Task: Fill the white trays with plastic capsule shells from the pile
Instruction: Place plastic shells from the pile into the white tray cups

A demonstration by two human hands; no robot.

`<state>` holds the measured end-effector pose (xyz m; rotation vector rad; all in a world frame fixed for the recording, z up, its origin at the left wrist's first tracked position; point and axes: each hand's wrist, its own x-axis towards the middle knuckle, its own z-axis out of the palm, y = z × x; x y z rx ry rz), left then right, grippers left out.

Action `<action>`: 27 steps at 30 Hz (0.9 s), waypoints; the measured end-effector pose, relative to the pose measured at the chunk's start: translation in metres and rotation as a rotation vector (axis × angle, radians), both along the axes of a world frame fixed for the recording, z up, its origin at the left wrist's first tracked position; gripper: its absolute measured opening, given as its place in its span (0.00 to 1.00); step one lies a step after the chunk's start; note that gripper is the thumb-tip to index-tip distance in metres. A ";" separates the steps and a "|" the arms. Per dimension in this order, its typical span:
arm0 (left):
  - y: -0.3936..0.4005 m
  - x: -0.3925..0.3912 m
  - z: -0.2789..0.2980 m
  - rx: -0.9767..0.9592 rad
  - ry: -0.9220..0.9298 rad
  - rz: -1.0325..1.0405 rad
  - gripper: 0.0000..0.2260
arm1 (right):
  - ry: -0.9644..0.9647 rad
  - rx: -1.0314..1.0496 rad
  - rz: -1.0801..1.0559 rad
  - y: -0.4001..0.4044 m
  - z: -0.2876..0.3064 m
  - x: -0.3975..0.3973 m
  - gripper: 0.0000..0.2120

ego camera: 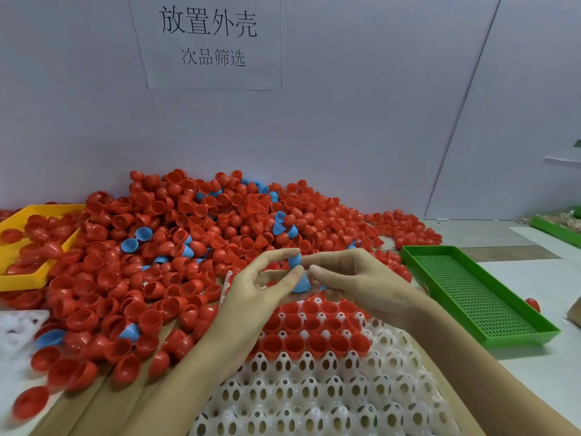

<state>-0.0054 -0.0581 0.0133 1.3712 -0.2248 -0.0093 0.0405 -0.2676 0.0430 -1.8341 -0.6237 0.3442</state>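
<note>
A big pile of red capsule shells (195, 234) with a few blue ones covers the table up to the wall. A white tray (314, 401) with round pockets lies in front of me; its far rows hold red shells (317, 343), the near rows are bare. Above the tray's far edge both hands meet on a blue shell (300, 278). My left hand (261, 284) pinches it with thumb and fingers, and my right hand (349, 278) pinches it from the other side.
A green perforated tray (471, 297) lies at the right, with one red shell beyond its near corner. A yellow tray (19, 278) with red shells sits at the left. Another white tray (15, 328) pokes out at the lower left. A paper sign hangs on the wall.
</note>
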 end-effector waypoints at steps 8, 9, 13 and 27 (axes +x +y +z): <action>0.000 -0.001 -0.003 -0.001 -0.007 -0.237 0.18 | -0.415 -0.253 -0.277 0.002 -0.005 -0.022 0.04; 0.000 -0.002 -0.004 0.049 -0.032 -0.256 0.20 | -0.433 -0.259 -0.281 -0.001 -0.006 -0.023 0.02; -0.007 -0.004 -0.005 0.240 -0.067 -0.140 0.20 | -0.484 -0.387 -0.298 -0.031 -0.005 -0.023 0.04; 0.005 0.004 -0.008 0.522 -0.198 0.179 0.10 | -0.381 -0.743 -0.169 -0.079 -0.013 -0.038 0.06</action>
